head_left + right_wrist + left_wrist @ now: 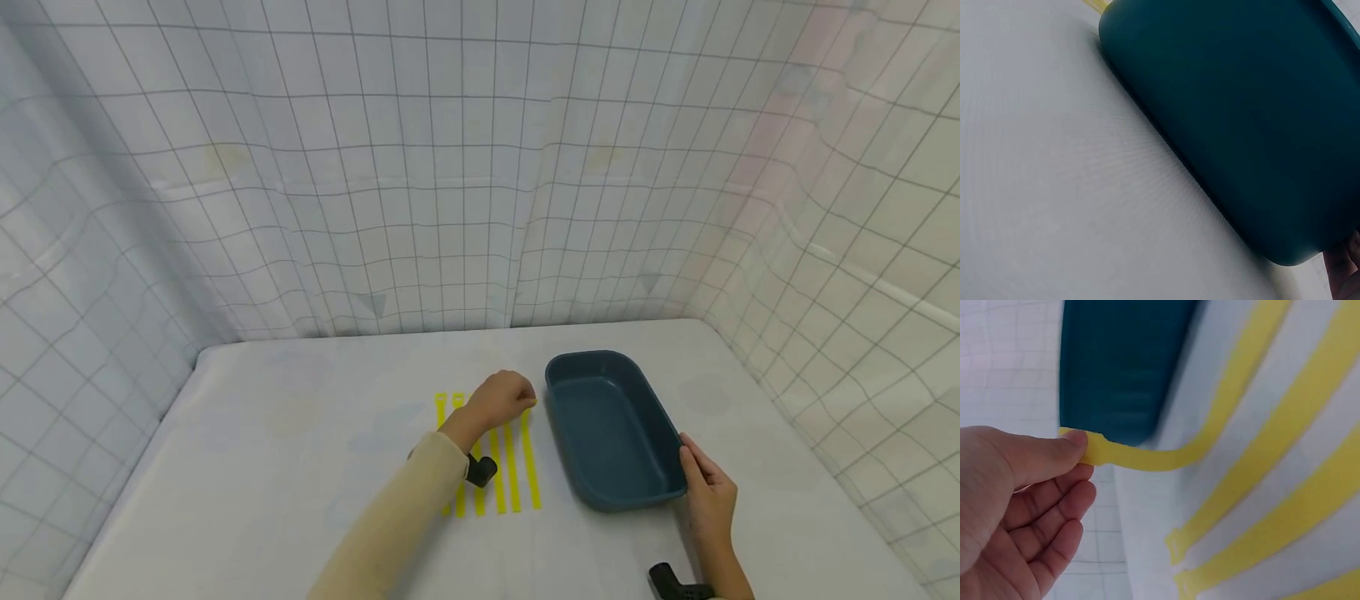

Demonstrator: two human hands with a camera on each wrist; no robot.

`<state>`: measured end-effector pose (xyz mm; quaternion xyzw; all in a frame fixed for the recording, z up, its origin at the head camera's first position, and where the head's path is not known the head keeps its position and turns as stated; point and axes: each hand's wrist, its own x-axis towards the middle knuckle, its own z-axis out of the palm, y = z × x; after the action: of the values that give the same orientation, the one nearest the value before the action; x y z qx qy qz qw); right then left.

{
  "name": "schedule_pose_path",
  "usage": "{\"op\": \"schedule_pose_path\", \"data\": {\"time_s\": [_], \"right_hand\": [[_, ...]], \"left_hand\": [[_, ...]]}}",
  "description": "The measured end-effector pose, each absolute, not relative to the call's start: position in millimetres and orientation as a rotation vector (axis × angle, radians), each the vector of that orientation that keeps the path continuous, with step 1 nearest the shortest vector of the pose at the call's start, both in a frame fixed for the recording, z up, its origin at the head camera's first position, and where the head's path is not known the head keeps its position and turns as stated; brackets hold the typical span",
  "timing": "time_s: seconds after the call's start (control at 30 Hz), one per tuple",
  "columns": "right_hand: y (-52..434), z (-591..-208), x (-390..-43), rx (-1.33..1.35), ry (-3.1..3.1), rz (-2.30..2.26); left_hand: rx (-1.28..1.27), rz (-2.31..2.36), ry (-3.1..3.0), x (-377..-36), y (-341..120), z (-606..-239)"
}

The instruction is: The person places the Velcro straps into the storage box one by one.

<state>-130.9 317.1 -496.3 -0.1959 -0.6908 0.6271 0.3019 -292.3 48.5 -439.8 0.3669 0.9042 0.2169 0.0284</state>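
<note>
In the head view my left hand [501, 398] reaches over a row of flat yellow straps. Between thumb and forefinger it pinches the far end of the rightmost yellow strap [1154, 460]; that end is bent up off the table, and the rest trails down. Its other fingers [1060, 509] curl loosely below. Several more yellow straps [512, 475] lie side by side, slotted ends away from me, partly hidden by my forearm. My right hand [708, 500] grips the near right corner of a dark teal plastic bin [611, 425]. Only a bit of that hand's fingers [1340, 270] shows in the right wrist view.
A white-covered table [262, 433] carries everything. Gridded white curtain [450, 183] hangs at the back and along both sides, close to the table's edges. The bin stands just right of the straps. A dark wrist camera [482, 472] sits on the left wrist.
</note>
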Motion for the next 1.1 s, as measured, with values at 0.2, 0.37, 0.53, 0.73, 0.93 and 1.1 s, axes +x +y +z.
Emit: {"op": "schedule_pose_path", "data": {"time_s": [0.2,0.37,0.53,0.73,0.93,1.1], "right_hand": [[318,-498,-132,-0.5,-1.808,1.669],[317,-498,-133,-0.504,-1.807,1.686],[317,-499,-133,-0.526,-1.808,1.683],[317,-499,-133,-0.531,-1.8,1.689],[318,-498,-132,-0.545,-1.806,1.674],[318,-497,-131,-0.552,-1.788,1.694]], "left_hand": [[1.182,0.666,2.766,-283,48,-431],[1.186,0.684,2.755,-277,43,-423],[1.261,0.73,2.742,-267,36,-413],[1.316,0.771,2.752,-254,30,-401],[1.405,0.796,2.75,-236,26,-387],[1.522,0.834,2.74,-222,24,-376]]}}
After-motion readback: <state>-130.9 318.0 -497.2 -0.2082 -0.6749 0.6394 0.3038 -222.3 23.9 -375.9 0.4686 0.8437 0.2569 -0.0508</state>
